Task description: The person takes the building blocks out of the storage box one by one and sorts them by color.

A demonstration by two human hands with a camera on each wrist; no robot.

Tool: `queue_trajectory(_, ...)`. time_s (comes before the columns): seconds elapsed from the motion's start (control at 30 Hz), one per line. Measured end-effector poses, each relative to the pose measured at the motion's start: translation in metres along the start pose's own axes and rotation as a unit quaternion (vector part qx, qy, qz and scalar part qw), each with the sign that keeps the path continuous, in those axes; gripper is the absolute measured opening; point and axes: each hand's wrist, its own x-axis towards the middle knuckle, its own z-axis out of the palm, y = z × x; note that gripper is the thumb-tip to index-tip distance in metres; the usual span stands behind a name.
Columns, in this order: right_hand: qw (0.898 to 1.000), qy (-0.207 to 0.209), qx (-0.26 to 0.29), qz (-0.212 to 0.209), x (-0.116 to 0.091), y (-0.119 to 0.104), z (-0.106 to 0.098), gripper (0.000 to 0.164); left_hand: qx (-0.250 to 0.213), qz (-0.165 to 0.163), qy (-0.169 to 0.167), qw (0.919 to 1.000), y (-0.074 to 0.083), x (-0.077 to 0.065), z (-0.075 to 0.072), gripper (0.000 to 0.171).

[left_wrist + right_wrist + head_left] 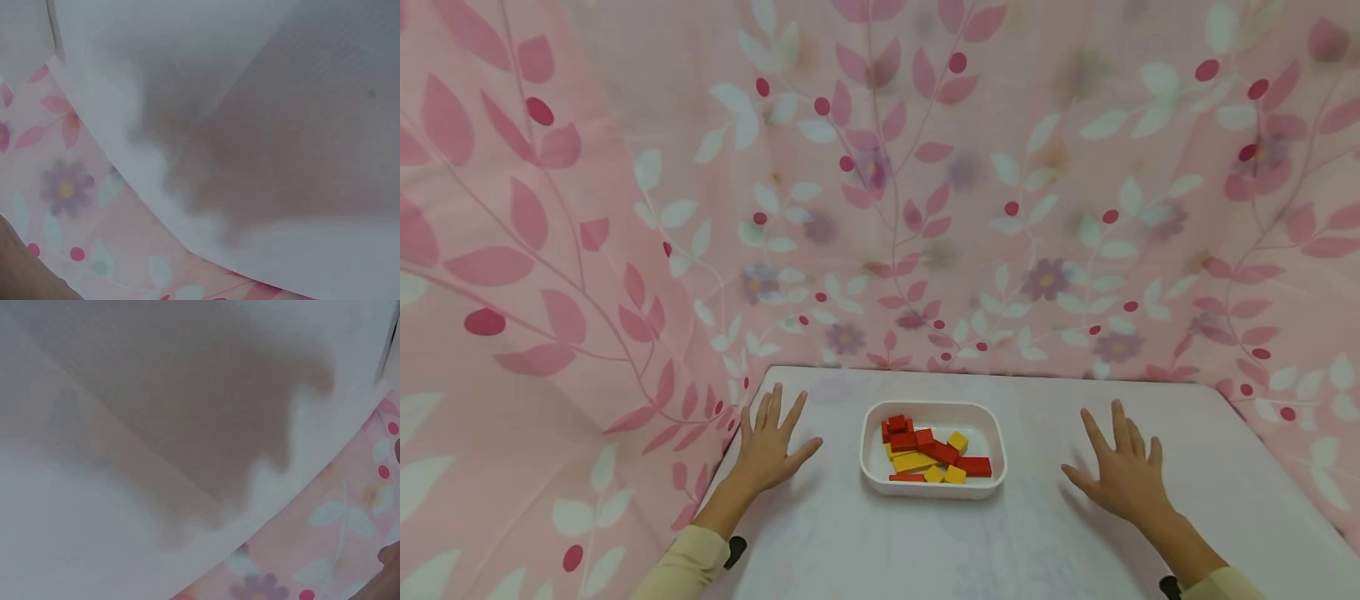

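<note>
My left hand [767,450] is held over the table's left side, fingers spread and nothing in it. On the other side my right hand [1126,477] is spread the same way, palm down and holding nothing. Between the two hands stands a white tray [932,492] with red and yellow blocks inside. Several red blocks [942,452] are heaped over a long yellow block [913,462], and small yellow blocks [957,442] lie toward the right and front. In the left wrist view, part of the left hand [28,269] shows at the lower left corner; the right wrist view catches part of the right hand [381,578].
A pale cloth-covered table [1037,542] extends under both hands and the tray. Pink floral curtains [925,208] hang behind it and along its left and right sides. Soft hand shadows fall on the tabletop in both wrist views.
</note>
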Motion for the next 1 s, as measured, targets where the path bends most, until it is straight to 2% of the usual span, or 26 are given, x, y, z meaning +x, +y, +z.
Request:
queue_trajectory(0.3,1.000,-0.007,0.007,-0.003,0.011,-0.010,-0.001,0.096,-0.031,0.052,-0.016,0.9980,0.017,0.014,-0.005,0.100)
queue_trajectory(0.47,1.000,-0.005,0.022,-0.010,0.019,-0.018,0.002,0.097,-0.058,0.081,-0.045,0.9941,0.029,0.023,-0.005,0.106)
queue_trajectory(0.6,0.999,0.000,0.028,-0.015,0.027,-0.026,0.006,0.099,-0.083,0.111,-0.069,0.9879,0.040,0.032,0.000,0.111)
queue_trajectory(0.7,0.999,0.004,0.042,-0.025,0.031,-0.033,0.009,0.097,-0.089,0.119,-0.084,0.9853,0.049,0.036,0.006,0.115)
queue_trajectory(0.8,0.998,0.006,0.051,-0.038,0.033,-0.039,0.011,0.096,-0.090,0.126,-0.116,0.9812,0.061,0.037,0.012,0.118)
queue_trajectory(0.9,0.997,-0.004,0.064,-0.044,0.038,-0.047,0.012,0.096,-0.100,0.139,-0.144,0.9746,0.073,0.039,0.017,0.118)
queue_trajectory(1.0,0.993,-0.026,0.104,-0.042,0.045,-0.056,0.012,0.098,-0.103,0.144,-0.159,0.9713,0.083,0.042,0.021,0.117)
